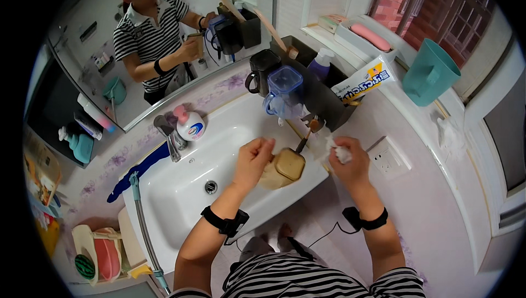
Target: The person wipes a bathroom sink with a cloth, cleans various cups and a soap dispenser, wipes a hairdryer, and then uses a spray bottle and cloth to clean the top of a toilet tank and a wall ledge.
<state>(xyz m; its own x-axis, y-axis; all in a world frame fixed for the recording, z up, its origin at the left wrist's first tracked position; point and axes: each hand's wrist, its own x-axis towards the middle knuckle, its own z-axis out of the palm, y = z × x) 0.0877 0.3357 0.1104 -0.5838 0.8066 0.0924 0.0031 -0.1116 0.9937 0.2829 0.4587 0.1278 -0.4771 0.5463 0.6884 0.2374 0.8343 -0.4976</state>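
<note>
My left hand is closed at the side of a yellowish-tan cup with a rounded square base, tilted over the right end of the sink; the base faces up. The mirror also shows this cup in the hand. My right hand pinches a crumpled white tissue to the right of the cup, apart from it. Between the two hands, a small brush with a brown head and dark handle shows just beyond the cup. Beyond it, a clear blue cup and a black cup hang upside down.
The white sink has a chrome faucet and a pink-topped soap bottle. A dark holder carries a purple bottle and a toothpaste box. A teal mug stands on the sill. Wrist cables hang near a wall socket.
</note>
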